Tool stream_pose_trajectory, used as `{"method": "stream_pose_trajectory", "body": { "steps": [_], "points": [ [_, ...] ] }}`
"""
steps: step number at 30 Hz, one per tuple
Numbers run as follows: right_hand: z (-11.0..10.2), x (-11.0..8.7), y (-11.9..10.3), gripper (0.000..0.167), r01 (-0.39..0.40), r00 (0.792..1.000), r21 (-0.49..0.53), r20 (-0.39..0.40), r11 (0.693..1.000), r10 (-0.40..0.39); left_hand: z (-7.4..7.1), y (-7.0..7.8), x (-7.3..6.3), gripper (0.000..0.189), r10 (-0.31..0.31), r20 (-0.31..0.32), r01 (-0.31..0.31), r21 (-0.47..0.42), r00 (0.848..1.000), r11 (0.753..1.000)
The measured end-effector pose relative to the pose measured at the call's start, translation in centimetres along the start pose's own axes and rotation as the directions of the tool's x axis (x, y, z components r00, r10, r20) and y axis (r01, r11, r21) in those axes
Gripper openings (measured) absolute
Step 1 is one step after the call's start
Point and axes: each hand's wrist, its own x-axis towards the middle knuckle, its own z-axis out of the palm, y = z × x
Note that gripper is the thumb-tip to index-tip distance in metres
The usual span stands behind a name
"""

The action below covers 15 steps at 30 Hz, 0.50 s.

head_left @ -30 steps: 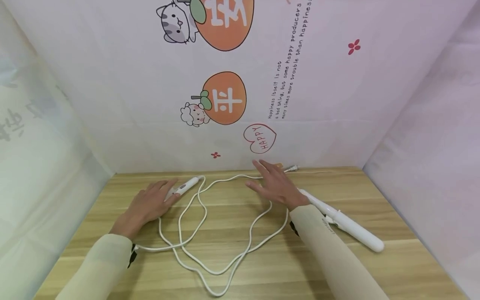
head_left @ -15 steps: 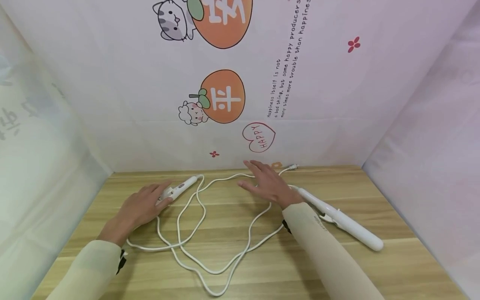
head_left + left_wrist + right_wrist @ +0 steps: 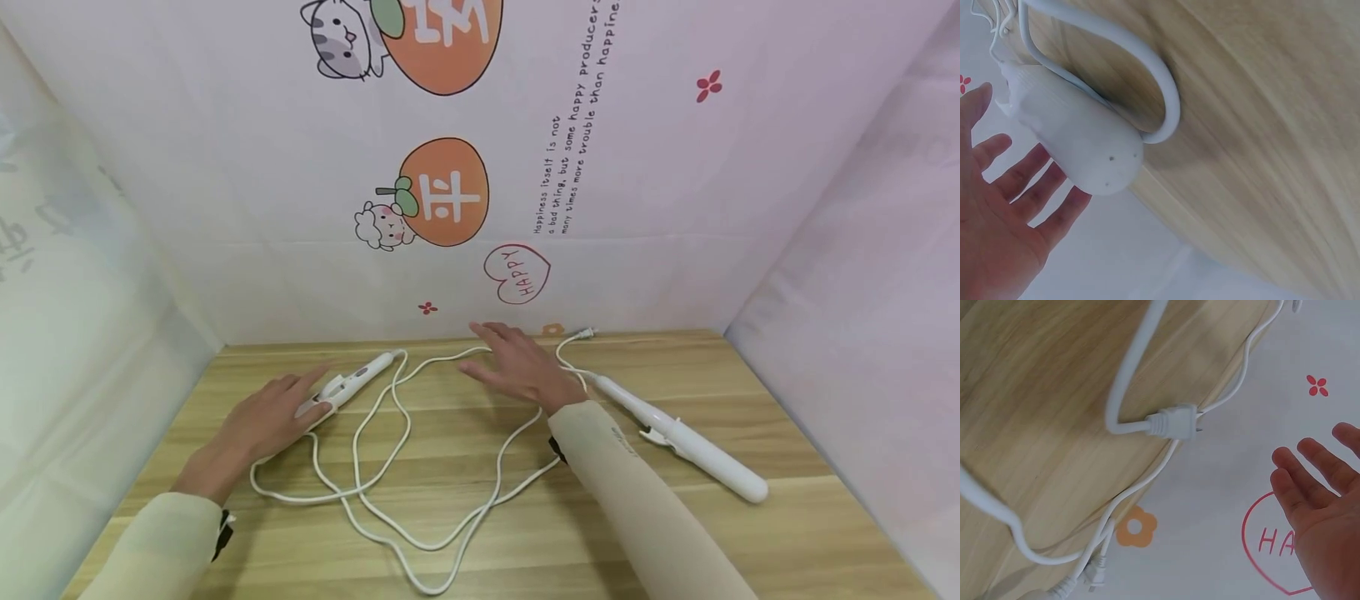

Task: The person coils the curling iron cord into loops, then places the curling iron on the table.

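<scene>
My left hand [image 3: 258,425] is at a white hair curling iron [image 3: 363,375] on the left of the table, its fingers spread and loosely straight. In the left wrist view the iron's thick rounded end [image 3: 1085,137] lies beside my fingertips; whether they touch it I cannot tell. My right hand [image 3: 513,365] hovers near the back edge, fingers extended and holding nothing. Below and around it runs a white cord [image 3: 501,467] in loose loops. A second white curling iron [image 3: 705,454] lies diagonally on the right, its small lever [image 3: 654,436] sticking out to the side.
A two-pin plug [image 3: 587,333] lies at the back edge. The right wrist view has one plug [image 3: 1175,422] and another plug [image 3: 1095,572] lower down. Printed cloth [image 3: 637,283] walls in the wooden table [image 3: 450,442] at the back and both sides.
My left hand has slid left and back along the curling iron, uncovering more of its handle. My right hand has moved left, away from the plug and the right curling iron.
</scene>
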Motion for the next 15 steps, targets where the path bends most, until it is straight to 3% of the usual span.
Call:
{"method": "stream_pose_trajectory", "body": {
  "steps": [15],
  "points": [
    [1.0,1.3,-1.6,0.082,0.022,0.999,-0.007,0.032,1.000,-0.022,0.3,-1.0,-1.1,0.077,-0.036,0.039,0.035,0.017,0.999,0.999]
  ]
}}
